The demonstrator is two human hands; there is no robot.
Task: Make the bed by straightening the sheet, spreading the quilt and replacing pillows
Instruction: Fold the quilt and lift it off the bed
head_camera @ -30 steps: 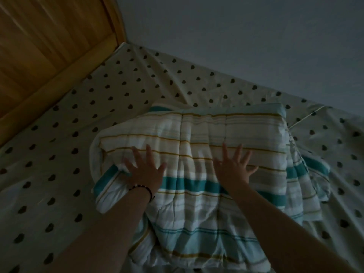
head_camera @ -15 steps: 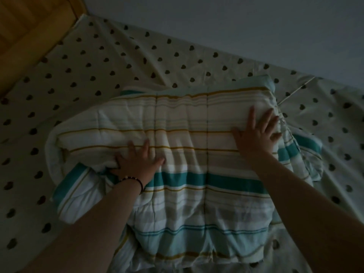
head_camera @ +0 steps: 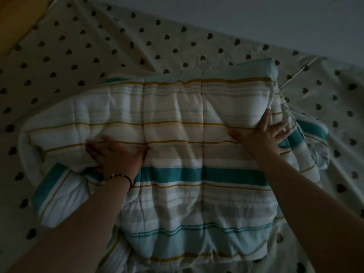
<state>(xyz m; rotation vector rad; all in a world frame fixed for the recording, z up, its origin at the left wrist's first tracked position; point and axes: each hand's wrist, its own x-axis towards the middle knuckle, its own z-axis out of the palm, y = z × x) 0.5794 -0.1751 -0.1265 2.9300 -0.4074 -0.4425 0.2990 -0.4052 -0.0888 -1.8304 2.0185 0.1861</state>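
Quilt (head_camera: 177, 138), folded into a thick striped bundle, lay on the sheet (head_camera: 82, 48) in mid-bed; it looked soft, puffy and light but bulky, best taken by a folded edge or corner. White, beige, mustard and teal bands crossed it. On the quilt's left part the left hand (head_camera: 116, 154) pressed flat, fingers straight; at its right edge the right hand (head_camera: 264, 136) lay spread, gripping nothing. Beyond the quilt, heart-dotted sheet stayed wrinkled.

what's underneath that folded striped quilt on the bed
The folded striped quilt lies on the heart-print sheet, which shows all around it. Both hands, left and right, press on top. Whatever lies directly beneath the quilt is covered.
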